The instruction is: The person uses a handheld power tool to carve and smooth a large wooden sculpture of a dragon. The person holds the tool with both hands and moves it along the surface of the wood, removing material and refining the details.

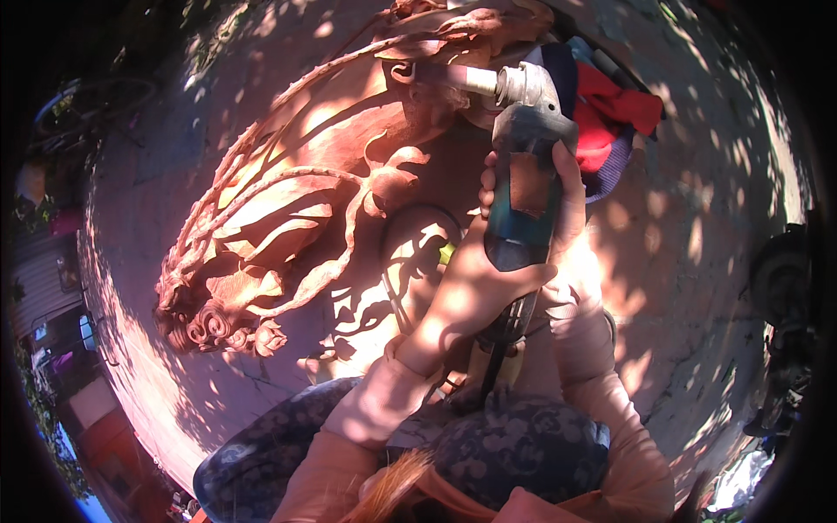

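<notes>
My left hand [478,268] is closed round the lower body of an angle grinder [514,228], its thumb lying across the near end. My right hand [571,213] grips the same tool along its right side, with a finger stretched along the casing. At the far end, the metal gear head [530,87] carries a pale cylindrical attachment [475,80] pointing left. Its tip reaches a large reddish-brown carved piece [296,131] with vines, leaves and flowers; whether they touch, I cannot tell. A dark cord [495,370] runs from the grinder toward my lap.
Red and dark cloth [602,118] lies right of the grinder head. A carved flower [391,181] juts toward my left hand. Paving [689,288] dappled with shade surrounds the work. Dark machinery-like objects [780,288] stand at far right, above white crumpled material [741,479].
</notes>
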A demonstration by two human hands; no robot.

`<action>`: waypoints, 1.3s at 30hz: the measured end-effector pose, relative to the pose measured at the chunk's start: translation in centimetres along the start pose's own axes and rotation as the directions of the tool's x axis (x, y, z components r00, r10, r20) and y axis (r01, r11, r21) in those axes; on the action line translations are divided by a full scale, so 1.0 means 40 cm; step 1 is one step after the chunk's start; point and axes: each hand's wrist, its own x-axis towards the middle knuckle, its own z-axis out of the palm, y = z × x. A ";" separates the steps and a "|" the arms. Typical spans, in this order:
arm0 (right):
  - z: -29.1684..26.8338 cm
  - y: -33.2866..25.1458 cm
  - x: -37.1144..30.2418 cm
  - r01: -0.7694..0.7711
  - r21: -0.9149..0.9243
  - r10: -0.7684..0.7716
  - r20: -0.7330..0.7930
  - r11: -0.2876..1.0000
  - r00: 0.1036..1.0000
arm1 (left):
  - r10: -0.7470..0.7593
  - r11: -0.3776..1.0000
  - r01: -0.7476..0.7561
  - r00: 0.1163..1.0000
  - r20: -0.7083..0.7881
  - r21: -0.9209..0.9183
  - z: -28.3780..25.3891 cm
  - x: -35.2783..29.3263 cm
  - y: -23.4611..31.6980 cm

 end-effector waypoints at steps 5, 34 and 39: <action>0.002 -0.003 0.014 -0.047 -0.027 0.048 0.061 0.999 0.997 | 0.076 0.997 -0.077 0.994 -0.077 -0.018 0.002 -0.005 -0.025; 0.009 -0.037 0.024 -0.057 -0.016 0.057 0.058 0.998 0.997 | 0.117 0.992 -0.119 0.993 -0.032 -0.048 0.021 0.029 -0.043; -0.020 -0.064 0.047 -0.123 -0.095 0.136 0.156 0.988 0.978 | 0.160 0.985 -0.165 0.983 -0.090 -0.047 0.028 0.028 -0.031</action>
